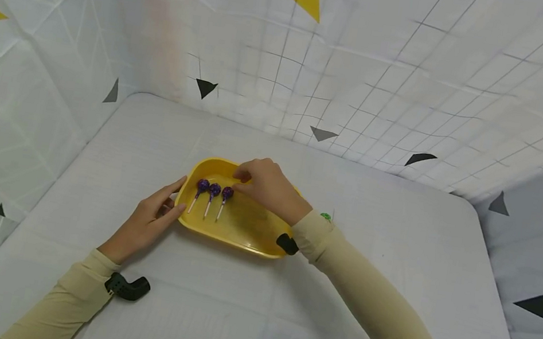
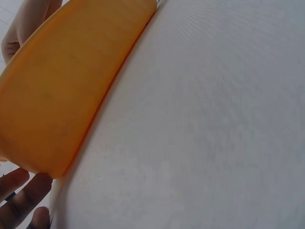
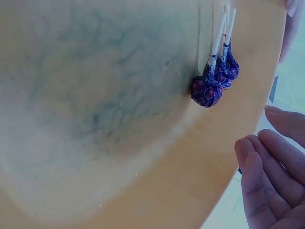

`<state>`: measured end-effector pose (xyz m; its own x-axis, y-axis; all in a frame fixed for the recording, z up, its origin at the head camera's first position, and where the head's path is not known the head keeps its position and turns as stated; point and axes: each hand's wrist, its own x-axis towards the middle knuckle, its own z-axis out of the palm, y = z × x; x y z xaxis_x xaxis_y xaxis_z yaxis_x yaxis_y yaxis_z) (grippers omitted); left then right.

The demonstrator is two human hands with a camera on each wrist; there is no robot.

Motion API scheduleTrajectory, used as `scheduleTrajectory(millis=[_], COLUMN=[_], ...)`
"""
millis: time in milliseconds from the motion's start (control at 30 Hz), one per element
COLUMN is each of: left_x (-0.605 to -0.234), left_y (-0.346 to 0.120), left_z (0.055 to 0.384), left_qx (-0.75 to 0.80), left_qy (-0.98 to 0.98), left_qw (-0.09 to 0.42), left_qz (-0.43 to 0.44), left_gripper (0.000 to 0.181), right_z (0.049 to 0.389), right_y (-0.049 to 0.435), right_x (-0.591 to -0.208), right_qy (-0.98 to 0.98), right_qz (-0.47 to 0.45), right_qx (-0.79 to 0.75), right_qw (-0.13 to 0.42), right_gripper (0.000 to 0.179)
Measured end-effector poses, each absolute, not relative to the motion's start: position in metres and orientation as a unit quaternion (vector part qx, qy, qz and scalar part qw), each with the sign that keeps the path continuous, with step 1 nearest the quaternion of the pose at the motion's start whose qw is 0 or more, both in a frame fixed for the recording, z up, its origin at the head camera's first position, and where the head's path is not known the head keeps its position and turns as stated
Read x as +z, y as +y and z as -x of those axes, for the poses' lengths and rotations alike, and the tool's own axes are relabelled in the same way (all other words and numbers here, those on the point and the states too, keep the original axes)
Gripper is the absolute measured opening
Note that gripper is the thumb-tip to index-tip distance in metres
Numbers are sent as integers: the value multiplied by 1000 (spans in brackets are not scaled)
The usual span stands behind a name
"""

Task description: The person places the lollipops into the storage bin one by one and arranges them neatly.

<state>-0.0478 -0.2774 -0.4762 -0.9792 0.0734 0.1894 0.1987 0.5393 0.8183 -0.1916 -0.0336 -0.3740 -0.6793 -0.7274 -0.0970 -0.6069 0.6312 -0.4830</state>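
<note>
Three lollipops in purple wrappers, the middle one (image 1: 215, 190) among them, lie side by side in a yellow tray (image 1: 247, 230), their white sticks toward the near side. My left hand (image 1: 149, 222) rests against the tray's left end. In the left wrist view its fingertips (image 2: 40, 183) touch the outside of the tray wall. Over the far part of the tray is my right hand (image 1: 269, 186), close to the rightmost lollipop. The right wrist view shows that hand's thumb (image 3: 286, 123) apart from its loosely bent fingers, with nothing between them.
A white cloth covers the table (image 1: 376, 236) around the tray. Just beyond the right wrist a small green thing (image 1: 325, 216) shows, mostly hidden by the sleeve. White sheets with grid lines and triangles hang behind the table and at its sides.
</note>
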Motion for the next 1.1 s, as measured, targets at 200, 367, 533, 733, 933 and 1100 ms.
scheduleTrajectory(millis=[200,367,533,733,933,1100], left_x=[-477,-477,-475,-474,-475,-475], left_y=[-277,-277,-277,-276,-276,-276], left_z=[48,47,48,48,48,47], left_qx=[-473,-475,-475,-476,-476,-477], left_qy=[-875,-874,-874,-874,-873,-873], left_qw=[69,69,65,66,70,69], left_qz=[80,81,78,79,82,81], left_gripper=[60,60,60,60,60,60], right_z=[190,190,189,186,184,184], right_y=[-24,-15,-2,17,36,54], right_x=[-369,-364,-361,-358,-357,-359], right_qy=[890,890,893,898,905,906], right_qz=[369,362,350,336,317,307], right_qx=[-230,-240,-252,-256,-261,-271], right_qw=[139,136,132,122,114,109], right_gripper=[27,26,28,28,27,28])
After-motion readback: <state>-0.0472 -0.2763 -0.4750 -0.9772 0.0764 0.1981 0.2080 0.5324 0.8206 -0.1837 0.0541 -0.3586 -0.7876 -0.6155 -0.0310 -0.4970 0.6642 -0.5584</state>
